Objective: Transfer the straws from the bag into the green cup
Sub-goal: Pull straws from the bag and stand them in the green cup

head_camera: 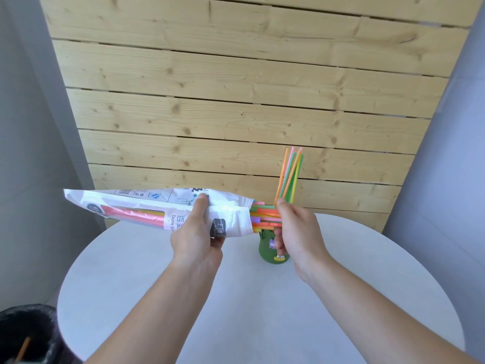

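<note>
My left hand (195, 233) grips a white printed straw bag (147, 206), held level above the table with its open mouth to the right. Coloured straws (265, 218) stick out of that mouth. My right hand (298, 232) is closed on the protruding straw ends. Behind my hands stands the green cup (267, 252) with a cartoon face, mostly hidden. Several straws (288, 177) rise upright out of the cup, orange, pink, green and yellow.
The cup stands on a round white table (249, 311). A wooden plank wall (236, 101) is behind it. A black-lined bin (26, 334) sits low at the left, off the table.
</note>
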The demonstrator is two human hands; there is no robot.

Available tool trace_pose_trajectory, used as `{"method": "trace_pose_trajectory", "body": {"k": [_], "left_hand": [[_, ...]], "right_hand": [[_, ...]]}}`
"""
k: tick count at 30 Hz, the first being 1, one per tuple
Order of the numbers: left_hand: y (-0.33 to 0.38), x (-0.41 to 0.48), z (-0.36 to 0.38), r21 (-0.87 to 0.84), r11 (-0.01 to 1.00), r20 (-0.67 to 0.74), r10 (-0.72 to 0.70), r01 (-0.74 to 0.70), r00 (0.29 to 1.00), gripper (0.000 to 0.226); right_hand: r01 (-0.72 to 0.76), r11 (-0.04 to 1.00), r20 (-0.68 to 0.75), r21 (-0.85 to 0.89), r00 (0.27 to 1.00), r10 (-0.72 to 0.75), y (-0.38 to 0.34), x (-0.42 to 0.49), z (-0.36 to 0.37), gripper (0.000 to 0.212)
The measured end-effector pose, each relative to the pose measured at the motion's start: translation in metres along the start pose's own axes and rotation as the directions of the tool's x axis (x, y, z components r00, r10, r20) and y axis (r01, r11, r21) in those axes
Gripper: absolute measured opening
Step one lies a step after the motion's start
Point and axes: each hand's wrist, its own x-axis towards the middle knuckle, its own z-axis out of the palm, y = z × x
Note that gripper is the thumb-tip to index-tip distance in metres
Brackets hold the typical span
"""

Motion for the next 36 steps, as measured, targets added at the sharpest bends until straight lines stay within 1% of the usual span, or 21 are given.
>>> {"method": "trace_pose_trajectory", "body": {"k": [2,4,8,11,13,15,19,23,26,28,30,32,36], "left_hand": [[0.001,0.000,0.000,-0.004,1.000,-0.002,0.005,-0.005,1.000,0.038],[0.002,0.000,0.000,-0.007,1.000,-0.005,0.010,-0.010,1.000,0.039],[0.002,0.001,0.000,-0.008,1.000,0.005,0.002,-0.002,1.000,0.038],[0.006,0.004,0.000,-0.026,1.000,0.006,0.012,-0.012,1.000,0.038],[0.009,0.006,-0.001,-0.037,0.999,0.010,0.023,-0.023,1.000,0.038],[0.009,0.007,-0.002,-0.043,0.999,0.008,0.027,-0.027,1.000,0.040],[0.004,0.006,-0.002,-0.047,0.999,-0.004,0.010,-0.010,1.000,0.038],[0.004,0.007,-0.002,-0.058,0.998,-0.018,0.009,-0.010,1.000,0.036],[0.006,0.008,-0.002,-0.057,0.998,-0.025,0.015,-0.017,1.000,0.034],[0.006,0.009,-0.002,-0.059,0.998,-0.026,0.011,-0.013,1.000,0.031],[0.005,0.009,-0.002,-0.056,0.998,-0.018,0.001,-0.002,1.000,0.029],[0.005,0.010,-0.002,-0.052,0.999,-0.009,-0.007,0.006,1.000,0.030],[0.011,0.013,-0.002,-0.063,0.998,-0.016,0.004,-0.005,1.000,0.034]], "right_hand": [[-0.023,0.999,0.015,-0.032,1.000,0.023,-0.001,0.000,-0.001,0.044],[-0.002,0.998,0.032,-0.065,0.999,0.004,0.000,0.000,-0.001,0.047],[0.136,0.988,0.042,-0.080,0.990,-0.133,0.001,0.000,-0.001,0.048],[0.182,0.983,-0.058,-0.037,0.981,-0.184,0.001,0.001,-0.003,0.045],[0.233,0.971,-0.177,-0.046,0.955,-0.238,0.002,0.004,-0.006,0.045],[0.255,0.965,-0.238,-0.058,0.936,-0.261,0.002,0.004,-0.009,0.047],[0.173,0.985,-0.164,0.027,0.972,-0.166,0.002,0.003,-0.007,0.052],[0.082,0.997,-0.126,-0.005,0.989,-0.082,0.003,0.006,-0.006,0.043],[0.042,0.998,-0.001,0.056,0.999,-0.042,0.001,0.008,-0.009,0.038],[0.060,0.995,0.077,0.084,0.995,-0.066,-0.001,0.008,-0.010,0.036],[0.099,0.991,0.074,0.087,0.992,-0.106,-0.002,0.007,-0.010,0.033],[0.131,0.986,0.030,0.107,0.990,-0.135,-0.002,0.007,-0.011,0.030],[0.151,0.977,-0.043,0.154,0.988,-0.146,-0.002,0.011,-0.016,0.026]]}}
